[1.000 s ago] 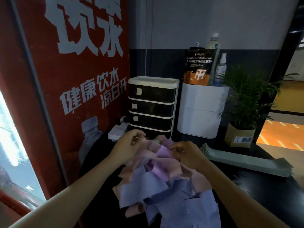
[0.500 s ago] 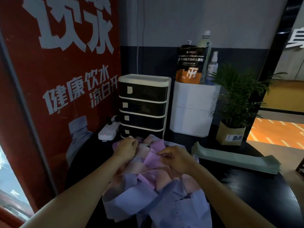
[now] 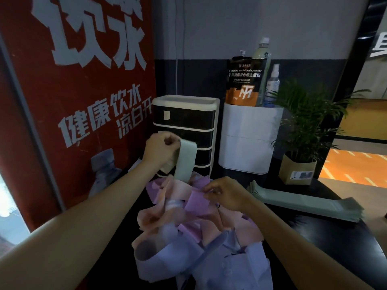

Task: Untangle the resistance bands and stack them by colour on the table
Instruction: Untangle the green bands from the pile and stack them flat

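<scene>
A tangled heap of pink, purple and pale blue resistance bands (image 3: 188,227) lies on the black table (image 3: 326,237) in front of me. My left hand (image 3: 160,149) is raised above the heap and pinches a pale green band (image 3: 185,162), whose lower end still runs down into the heap. My right hand (image 3: 227,195) rests on top of the heap and pinches a purple band (image 3: 196,200). A flat stack of pale green bands (image 3: 303,200) lies on the table to the right.
Behind the heap stand a black and white drawer unit (image 3: 186,130) and a white cabinet (image 3: 249,139) bearing a pouch and bottles. A potted plant (image 3: 301,143) is at the right rear. A red poster wall (image 3: 73,101) runs along the left.
My left hand has risen from the heap, drawing a pale green band up with it. My right hand has stayed on the heap, holding the purple band.
</scene>
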